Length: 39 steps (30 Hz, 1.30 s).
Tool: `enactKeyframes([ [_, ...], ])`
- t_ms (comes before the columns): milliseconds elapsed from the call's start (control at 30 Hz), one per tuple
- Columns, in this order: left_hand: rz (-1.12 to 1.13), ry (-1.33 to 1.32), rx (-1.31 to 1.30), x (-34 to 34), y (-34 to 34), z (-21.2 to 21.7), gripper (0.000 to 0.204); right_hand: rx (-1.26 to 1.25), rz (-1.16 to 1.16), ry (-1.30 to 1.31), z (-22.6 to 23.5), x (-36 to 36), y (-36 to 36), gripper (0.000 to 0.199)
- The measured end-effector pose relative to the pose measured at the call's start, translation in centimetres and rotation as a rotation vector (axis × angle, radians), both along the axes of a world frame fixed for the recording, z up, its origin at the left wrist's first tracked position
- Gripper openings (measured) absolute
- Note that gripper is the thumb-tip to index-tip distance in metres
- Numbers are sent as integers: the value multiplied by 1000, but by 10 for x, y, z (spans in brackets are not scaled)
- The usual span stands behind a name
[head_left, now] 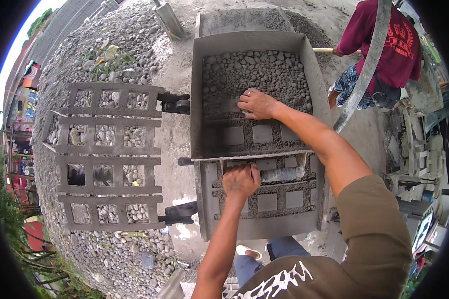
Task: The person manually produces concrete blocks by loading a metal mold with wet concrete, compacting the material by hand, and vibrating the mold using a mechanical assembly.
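Note:
My left hand (241,180) is closed round a thick round bar handle (283,174) on the near side of a grey metal box (197,94). Inside the box, my right hand (258,103) hovers over or touches the near edge of a heap of wet grey gravel mix (259,70). Its fingers are curled; whatever they hold, if anything, is too small to make out. Below and nearer to me lies a block mould (262,230) with several square plates (267,202) and gravel mix in the gaps between them. Some plates show through the box's near part too.
On the left, a hinged metal grid frame (110,162) lies swung out over loose stones (134,251). A curved metal bar (366,74) rises at the right. Beyond it, a person in a dark red shirt (394,45) holds a wooden handle (329,50). A metal post (168,22) stands at the back.

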<state>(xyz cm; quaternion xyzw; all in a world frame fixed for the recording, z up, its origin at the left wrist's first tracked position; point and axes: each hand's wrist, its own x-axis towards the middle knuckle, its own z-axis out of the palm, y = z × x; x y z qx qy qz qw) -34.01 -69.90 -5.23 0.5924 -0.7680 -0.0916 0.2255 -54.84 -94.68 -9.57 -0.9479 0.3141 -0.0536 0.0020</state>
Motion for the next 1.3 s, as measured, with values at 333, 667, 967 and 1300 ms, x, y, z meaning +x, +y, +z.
enactKeyframes([
  [333,-2,-20,-26,10,9,1,39,-216,-508,-781,167,-47,226,17],
  [667,-105,-131,61,4,37,18,58,111,-877,-385,53,22,324,61],
  [967,-123,-191,191,40,223,33,59,176,-965,-348,60,56,511,56],
  [1300,-152,-138,84,65,326,26,48,209,-1039,-351,62,81,608,45],
])
